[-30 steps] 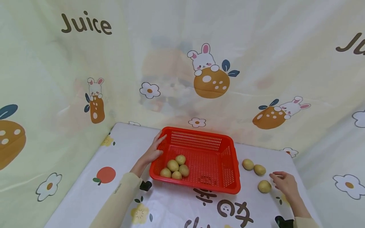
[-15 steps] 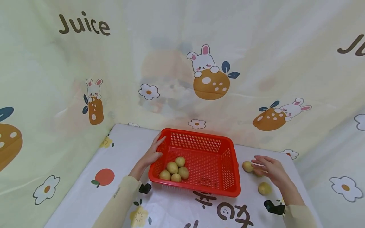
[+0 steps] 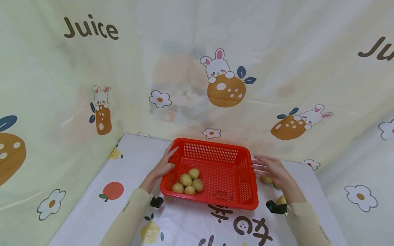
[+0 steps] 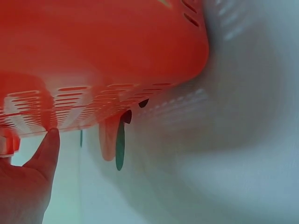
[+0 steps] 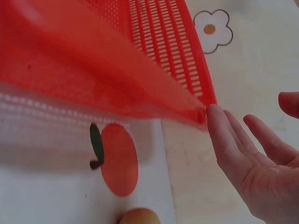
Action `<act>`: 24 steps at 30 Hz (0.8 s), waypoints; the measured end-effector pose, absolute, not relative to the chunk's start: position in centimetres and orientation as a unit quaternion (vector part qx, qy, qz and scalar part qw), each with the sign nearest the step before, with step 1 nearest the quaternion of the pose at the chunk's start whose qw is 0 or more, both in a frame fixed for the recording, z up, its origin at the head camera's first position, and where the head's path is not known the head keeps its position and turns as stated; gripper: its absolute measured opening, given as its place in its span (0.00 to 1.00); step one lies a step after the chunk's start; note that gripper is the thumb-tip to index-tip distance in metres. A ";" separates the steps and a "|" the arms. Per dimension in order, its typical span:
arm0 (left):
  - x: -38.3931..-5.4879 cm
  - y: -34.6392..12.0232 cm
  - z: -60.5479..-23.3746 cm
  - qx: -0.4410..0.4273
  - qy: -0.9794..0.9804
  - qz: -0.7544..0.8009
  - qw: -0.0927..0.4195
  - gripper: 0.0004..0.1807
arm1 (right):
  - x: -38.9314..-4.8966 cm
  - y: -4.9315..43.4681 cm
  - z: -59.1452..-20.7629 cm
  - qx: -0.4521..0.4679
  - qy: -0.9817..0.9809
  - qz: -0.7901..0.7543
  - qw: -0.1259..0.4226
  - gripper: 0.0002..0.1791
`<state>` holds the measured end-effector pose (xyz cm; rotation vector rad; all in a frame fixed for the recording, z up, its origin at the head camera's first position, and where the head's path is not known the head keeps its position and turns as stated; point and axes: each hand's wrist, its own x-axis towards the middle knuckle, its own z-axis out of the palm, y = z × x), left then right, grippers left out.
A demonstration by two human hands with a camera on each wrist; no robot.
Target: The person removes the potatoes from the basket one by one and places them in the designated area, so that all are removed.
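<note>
The basket (image 3: 220,177) is set near the back edge of the worktop (image 3: 181,222), its long axis laid between the left hand (image 3: 160,167) and right hand (image 3: 272,168). Its left rim is touched by spread fingers, its right by straight, parted ones. Potatoes (image 3: 185,179) are gathered front-left inside.

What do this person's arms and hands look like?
The left sleeve and right sleeve are pale cream, each with tiny dark lettering. A small black piece shows by each wrist. The left hand and right hand are gloveless.
</note>
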<state>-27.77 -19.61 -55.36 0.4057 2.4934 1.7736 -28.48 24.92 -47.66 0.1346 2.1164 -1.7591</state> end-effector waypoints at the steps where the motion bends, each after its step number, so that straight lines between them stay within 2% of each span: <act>1: -27.8 -19.6 -55.4 0.131 0.807 0.575 0.028 0.45 | -28.6 24.6 -47.7 0.050 0.752 -0.629 0.193 0.40; 10: -28.0 -19.7 -55.2 0.125 0.805 0.579 0.040 0.45 | -29.4 20.1 -47.6 0.021 0.752 -0.629 0.196 0.34; 14: -28.0 -19.9 -55.1 0.132 0.803 0.580 0.039 0.44 | -29.9 17.6 -47.8 0.001 0.736 -0.641 0.218 0.32; 24: -28.1 -19.8 -55.7 0.152 0.820 0.552 0.002 0.44 | -31.1 12.3 -49.4 0.004 0.699 -0.664 0.265 0.29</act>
